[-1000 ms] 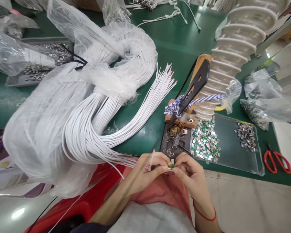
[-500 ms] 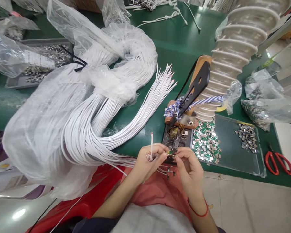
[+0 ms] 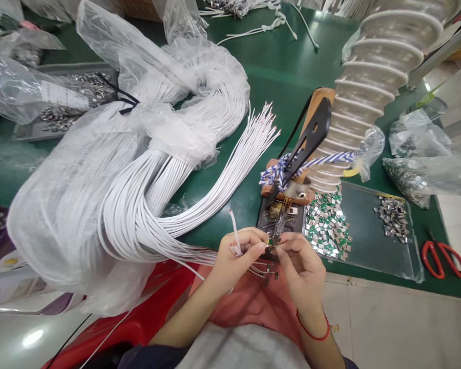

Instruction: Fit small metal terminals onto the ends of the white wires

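Observation:
My left hand (image 3: 234,259) is closed around several thin white cables (image 3: 234,228). One end sticks up above the fist, while thumb and forefinger pinch near the soldering iron's dark tip (image 3: 279,226). Fingertips of my right hand (image 3: 303,269) are pinched together just right of that tip; what they hold is too small to make out. A tiny green-and-silver piece (image 3: 270,240) shows between the two hands. Below them, small connector boards (image 3: 269,274) on white cable ends hang over the pink cloth on my lap.
A bagged bundle of white cables (image 3: 138,215) fills the left. Loose green-and-silver connectors (image 3: 326,225) and metal shells (image 3: 392,219) lie on a tray (image 3: 369,241). Red-handled scissors (image 3: 443,259) lie at right. A ribbed clear hose (image 3: 376,77) stands behind the iron's brown handle (image 3: 317,110).
The cable end above my left fist has tipped to the left. Both hands stay at the iron's tip, the right one shifted slightly.

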`<state>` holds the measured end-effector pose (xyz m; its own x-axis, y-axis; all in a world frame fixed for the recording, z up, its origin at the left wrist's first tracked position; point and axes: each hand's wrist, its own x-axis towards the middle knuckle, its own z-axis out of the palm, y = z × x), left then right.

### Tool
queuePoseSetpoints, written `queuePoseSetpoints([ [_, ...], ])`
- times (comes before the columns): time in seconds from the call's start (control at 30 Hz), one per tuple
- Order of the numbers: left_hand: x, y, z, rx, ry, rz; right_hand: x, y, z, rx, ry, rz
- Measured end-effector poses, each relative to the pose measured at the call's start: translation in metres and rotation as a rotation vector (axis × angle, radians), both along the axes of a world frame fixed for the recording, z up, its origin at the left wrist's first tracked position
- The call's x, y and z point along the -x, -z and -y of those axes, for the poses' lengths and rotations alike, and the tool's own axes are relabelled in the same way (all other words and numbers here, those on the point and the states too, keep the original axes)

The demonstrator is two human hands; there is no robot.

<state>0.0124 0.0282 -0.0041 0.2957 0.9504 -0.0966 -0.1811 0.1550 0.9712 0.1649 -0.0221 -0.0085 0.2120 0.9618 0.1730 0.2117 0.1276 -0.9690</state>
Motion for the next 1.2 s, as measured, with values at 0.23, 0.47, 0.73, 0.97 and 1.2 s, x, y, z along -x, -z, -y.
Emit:
queuePoseSetpoints([
  [0.23,0.000,0.000,0.000,-0.058,-0.003,0.002,0.000,0.003,0.002,-0.004,-0.010,-0.023],
  [0.47,-0.001,-0.001,0.002,-0.101,-0.033,-0.067,-0.002,0.004,0.007,0.037,0.046,0.001],
  [0.73,0.002,0.000,0.003,-0.209,-0.014,-0.193,-0.004,0.008,0.006,0.036,0.017,-0.031],
  [0.97,-0.003,-0.001,0.002,-0.197,-0.037,-0.148,0.002,0.007,0.003,0.007,0.017,-0.096],
  [1.2,-0.006,0.000,0.005,-0.135,-0.075,-0.086,0.003,0.003,0.002,0.015,0.014,-0.127],
])
